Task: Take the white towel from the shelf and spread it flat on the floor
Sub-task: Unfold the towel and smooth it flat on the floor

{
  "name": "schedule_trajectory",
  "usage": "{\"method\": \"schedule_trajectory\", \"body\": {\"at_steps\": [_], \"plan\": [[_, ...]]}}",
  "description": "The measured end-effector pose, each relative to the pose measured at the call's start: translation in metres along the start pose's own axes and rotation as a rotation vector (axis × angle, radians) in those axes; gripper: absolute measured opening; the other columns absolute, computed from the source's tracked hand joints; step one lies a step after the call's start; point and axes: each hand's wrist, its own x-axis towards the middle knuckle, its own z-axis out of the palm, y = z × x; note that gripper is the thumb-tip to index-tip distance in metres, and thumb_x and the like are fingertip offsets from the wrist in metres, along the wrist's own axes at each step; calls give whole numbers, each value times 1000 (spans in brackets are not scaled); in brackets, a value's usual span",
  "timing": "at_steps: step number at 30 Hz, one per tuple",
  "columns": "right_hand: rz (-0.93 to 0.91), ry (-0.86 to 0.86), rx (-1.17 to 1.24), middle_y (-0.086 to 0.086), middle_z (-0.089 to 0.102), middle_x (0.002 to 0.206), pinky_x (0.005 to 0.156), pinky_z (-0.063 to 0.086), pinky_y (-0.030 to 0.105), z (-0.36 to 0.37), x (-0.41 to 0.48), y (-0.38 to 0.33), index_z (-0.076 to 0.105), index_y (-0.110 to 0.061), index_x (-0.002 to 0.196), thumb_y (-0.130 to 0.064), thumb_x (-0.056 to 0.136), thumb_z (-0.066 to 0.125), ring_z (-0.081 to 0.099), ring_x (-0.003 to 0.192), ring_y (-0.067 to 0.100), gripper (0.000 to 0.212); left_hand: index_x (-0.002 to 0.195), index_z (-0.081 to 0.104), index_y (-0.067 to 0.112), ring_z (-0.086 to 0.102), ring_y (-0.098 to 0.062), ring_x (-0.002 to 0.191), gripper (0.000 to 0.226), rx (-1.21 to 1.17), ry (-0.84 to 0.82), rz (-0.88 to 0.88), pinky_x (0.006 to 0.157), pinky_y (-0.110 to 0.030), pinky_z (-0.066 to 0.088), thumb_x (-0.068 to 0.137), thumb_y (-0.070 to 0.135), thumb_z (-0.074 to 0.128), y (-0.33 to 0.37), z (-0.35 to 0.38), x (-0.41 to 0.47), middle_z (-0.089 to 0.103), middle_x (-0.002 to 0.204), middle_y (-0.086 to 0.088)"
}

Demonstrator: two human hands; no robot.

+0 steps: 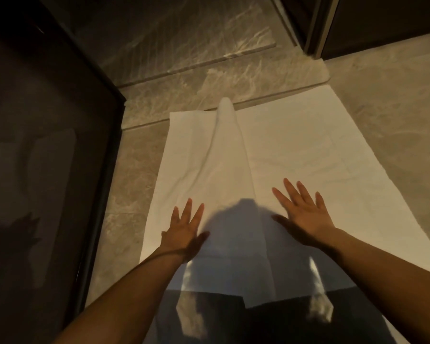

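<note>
The white towel [296,155] lies spread on the marbled floor, running away from me. A raised fold [227,135] stands along its middle, from the far edge toward my hands. My left hand [184,229] rests palm down on the towel's near left part, fingers apart. My right hand [303,212] lies palm down to the right of the fold, fingers spread. Neither hand holds anything. My shadow covers the towel's near end.
A dark glass panel with a black frame [104,150] stands close on the left. A low stone step [184,68] crosses beyond the towel's far edge. A dark door frame [318,26] rises at the upper right. Bare floor [395,100] lies right of the towel.
</note>
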Motion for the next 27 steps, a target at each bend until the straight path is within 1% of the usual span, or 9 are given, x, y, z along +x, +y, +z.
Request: {"method": "schedule_trajectory", "body": {"at_steps": [4,7,9,13,15,17,21,24,27], "plan": [[-72,-212,-100,-2,-26,154,117,9,49,-48,-10,17,-17,-31,145,-61,92,26,-16,143,25,74,148,-5,36,-5,-34,146,71,25,-24,-39,112,-61,16,92,59,33,11,-15,-2,-18,158,2],[-184,-275,-285,-5,-15,157,116,16,44,-98,-19,40,-11,-32,146,-64,90,28,-6,145,23,75,142,22,26,28,-32,136,57,66,50,-63,104,-54,32,93,52,37,31,-36,-4,15,154,-7],[-194,-228,-295,-5,-7,159,114,21,42,-121,-20,52,-4,-29,148,-61,91,32,2,145,22,74,131,35,22,41,-30,123,46,134,97,-8,95,-48,41,93,47,39,46,-52,-6,34,140,-6],[-158,-63,-82,-3,9,158,111,28,40,-120,-14,63,14,-27,148,-52,91,44,15,142,22,68,130,42,19,51,-28,114,44,318,89,118,88,-42,45,93,43,42,75,-71,-5,48,129,-6],[-197,37,-35,-1,16,157,109,31,42,-102,-9,61,24,-27,145,-50,90,48,19,140,23,64,126,48,19,54,-28,109,40,301,104,149,84,-38,46,92,39,45,91,-68,-5,51,122,-7],[-232,101,23,3,17,156,111,26,44,-78,-3,52,29,-25,143,-47,91,49,17,141,26,60,121,52,17,56,-28,105,34,168,173,118,81,-36,47,92,34,48,106,-60,-3,52,116,-8],[-218,144,52,-3,4,159,112,5,54,-31,8,37,21,-32,146,-48,89,48,0,145,23,65,121,53,12,56,-31,104,34,-132,350,-45,86,-41,48,92,31,52,133,-39,5,50,117,-12],[-249,182,46,-4,1,159,110,-3,58,-9,2,50,18,-35,146,-53,89,44,-4,145,24,66,121,49,14,52,-31,107,41,-127,346,-124,87,-42,48,89,38,56,150,-24,11,48,121,-10],[-265,231,29,-4,3,159,110,-7,55,-2,-2,63,17,-36,146,-55,89,41,-2,145,25,65,108,55,12,52,-29,102,32,-117,392,-169,85,-39,49,88,37,56,156,-19,17,49,116,-9]]}}
